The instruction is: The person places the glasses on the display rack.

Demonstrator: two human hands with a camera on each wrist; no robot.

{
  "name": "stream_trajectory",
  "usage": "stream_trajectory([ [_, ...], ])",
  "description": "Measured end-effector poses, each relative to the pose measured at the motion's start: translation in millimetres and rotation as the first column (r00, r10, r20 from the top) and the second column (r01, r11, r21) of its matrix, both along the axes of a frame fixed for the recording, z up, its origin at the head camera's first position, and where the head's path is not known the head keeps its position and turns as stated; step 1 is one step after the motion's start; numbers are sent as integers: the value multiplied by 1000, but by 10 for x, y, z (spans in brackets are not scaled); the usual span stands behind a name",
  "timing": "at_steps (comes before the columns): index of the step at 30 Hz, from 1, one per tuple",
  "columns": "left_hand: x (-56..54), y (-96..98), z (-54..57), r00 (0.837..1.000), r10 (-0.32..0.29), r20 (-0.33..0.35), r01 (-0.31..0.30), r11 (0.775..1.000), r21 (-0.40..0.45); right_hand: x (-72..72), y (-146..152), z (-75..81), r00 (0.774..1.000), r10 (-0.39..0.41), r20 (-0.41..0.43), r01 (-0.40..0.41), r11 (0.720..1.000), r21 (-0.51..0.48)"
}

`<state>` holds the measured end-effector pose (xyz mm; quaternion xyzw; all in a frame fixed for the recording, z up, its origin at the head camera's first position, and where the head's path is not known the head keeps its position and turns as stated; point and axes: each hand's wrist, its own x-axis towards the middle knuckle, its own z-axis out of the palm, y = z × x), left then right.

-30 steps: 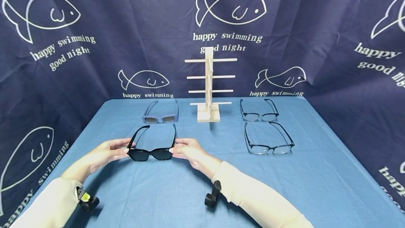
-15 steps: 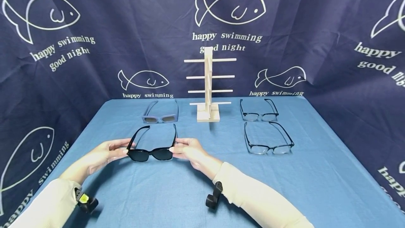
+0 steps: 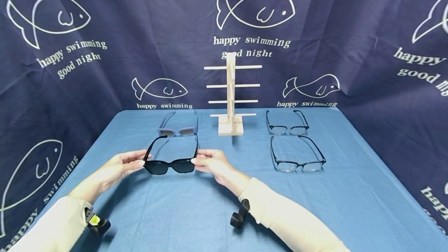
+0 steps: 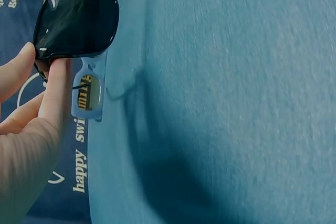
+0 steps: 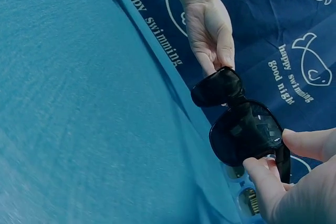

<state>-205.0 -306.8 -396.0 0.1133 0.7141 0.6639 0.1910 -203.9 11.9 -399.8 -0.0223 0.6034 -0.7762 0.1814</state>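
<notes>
By the fingers of the left hand (image 3: 120, 166) and the right hand (image 3: 218, 166), a pair of black plastic sunglasses with dark lenses (image 3: 170, 164) is pinched at both front corners, its temples spread and pointed away from the person. Compared with half a second ago, it is seen slightly higher in the head view and shifted a little rightward; it is judged to be lifted off the blue cloth-covered desk (image 3: 182, 213), its weight shared by both hands. Just behind, lavender rectangular sunglasses (image 3: 177, 132) are left untouched. Farther right, a pale wooden stand with crossbars (image 3: 230, 88) and two pairs of thin dark-framed clear glasses (image 3: 300, 164) (image 3: 288, 128) are unmoved.
</notes>
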Motion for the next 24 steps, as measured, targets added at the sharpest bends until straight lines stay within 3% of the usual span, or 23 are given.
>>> stream_trajectory([
  [9,17,55,22,1000,30,-10,-28,992,121,-23,74,113,1000,4,-30,-4,1000,-6],
  [24,55,113,89,995,100,-21,-96,986,134,0,142,235,998,6,-55,-5,1000,9],
])
